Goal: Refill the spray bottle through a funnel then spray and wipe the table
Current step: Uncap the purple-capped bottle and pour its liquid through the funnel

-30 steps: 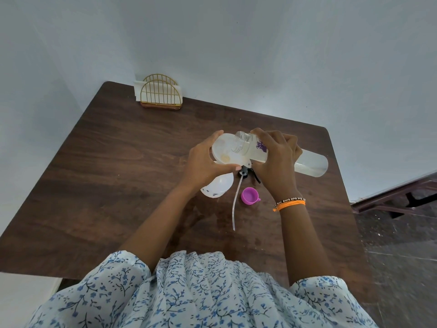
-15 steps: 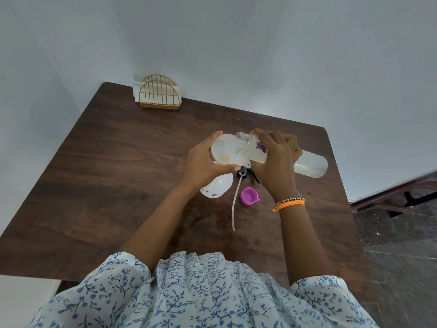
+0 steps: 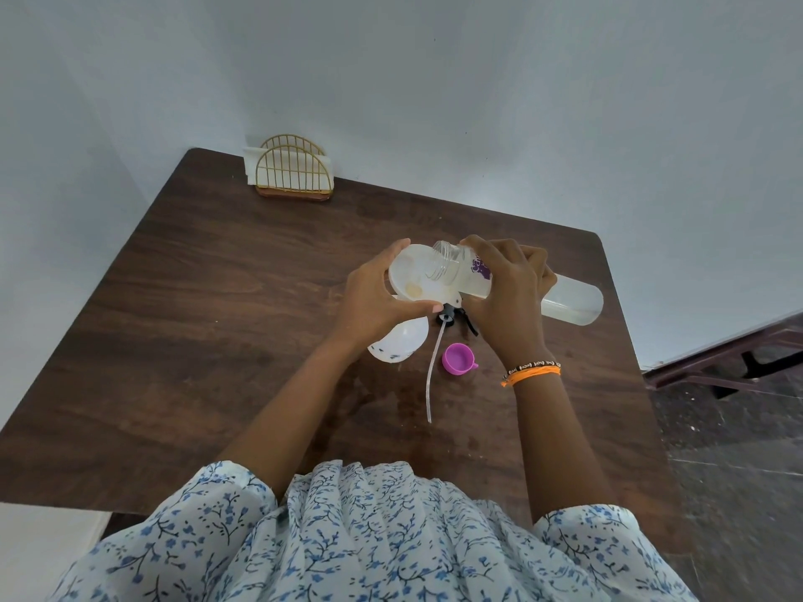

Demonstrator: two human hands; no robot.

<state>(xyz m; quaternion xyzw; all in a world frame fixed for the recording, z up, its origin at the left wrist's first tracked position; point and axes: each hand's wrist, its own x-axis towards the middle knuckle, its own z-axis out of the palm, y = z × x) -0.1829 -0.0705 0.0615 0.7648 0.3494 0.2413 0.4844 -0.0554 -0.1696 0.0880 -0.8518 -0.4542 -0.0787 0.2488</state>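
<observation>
The left hand (image 3: 374, 297) curls around the rim of a white funnel (image 3: 419, 275), thumb at the near edge and fingers over the far edge, holding it steady above a spray bottle (image 3: 399, 342) that shows below the hand as a pale rounded body with small dark marks. How the funnel's spout sits in the bottle's neck is hidden by the hand. The right hand (image 3: 506, 293) grips a clear refill bottle (image 3: 569, 299) near its neck, fingers wrapped over the top. That bottle is tipped almost flat, its open threaded mouth resting over the funnel's bowl, its base pointing away to the right above the table. A purple label shows just beside the fingers — too small to read.

On the dark wooden table (image 3: 182, 297), just near the hands, lies the black spray head (image 3: 449, 315) with its long clear dip tube (image 3: 433, 371) trailing toward the person. A small purple cap (image 3: 458, 359) lies beside the tube, open side up. At the far left corner stands a gold wire napkin holder (image 3: 292, 173) with white napkins in it. The right wrist wears an orange band (image 3: 531, 375) and a beaded bracelet — and a blue-flowered white garment fills the bottom of the view.
</observation>
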